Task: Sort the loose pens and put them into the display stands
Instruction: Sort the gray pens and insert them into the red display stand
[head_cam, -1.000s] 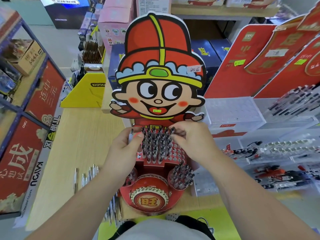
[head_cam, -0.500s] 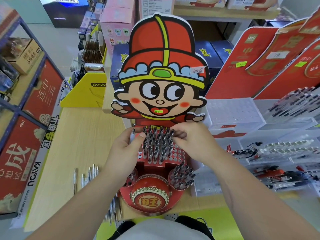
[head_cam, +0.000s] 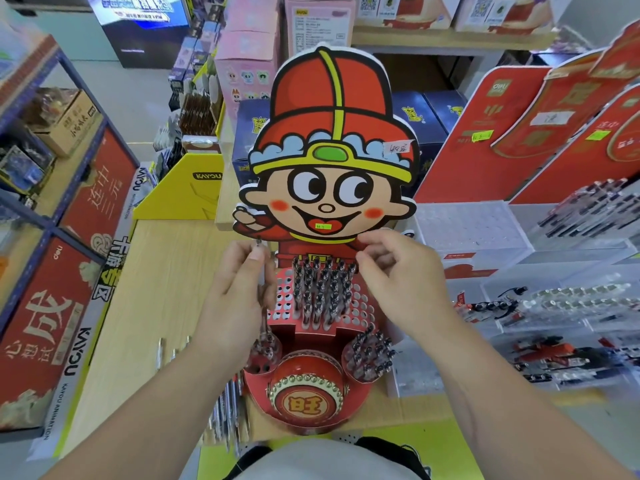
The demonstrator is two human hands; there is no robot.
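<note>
Loose pens [head_cam: 165,351] lie on the wooden table [head_cam: 145,289] at lower left. The left hand [head_cam: 239,303] pinches one upright pen [head_cam: 259,244] between thumb and fingers, hiding the left edge of the red cartoon display stand [head_cam: 332,133]. Standing pens [head_cam: 322,289] fill its centre holes. The right hand [head_cam: 405,289] hovers right of them, fingers loosely bent, thumb and forefinger apart. Clear acrylic stands [head_cam: 571,306] crowd the right.

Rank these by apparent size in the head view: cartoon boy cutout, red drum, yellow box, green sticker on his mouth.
1. Cartoon boy cutout, clearly largest.
2. Red drum and yellow box look about alike; the drum sits nearer the camera, so I leave them unranked.
3. Green sticker, smallest.
</note>
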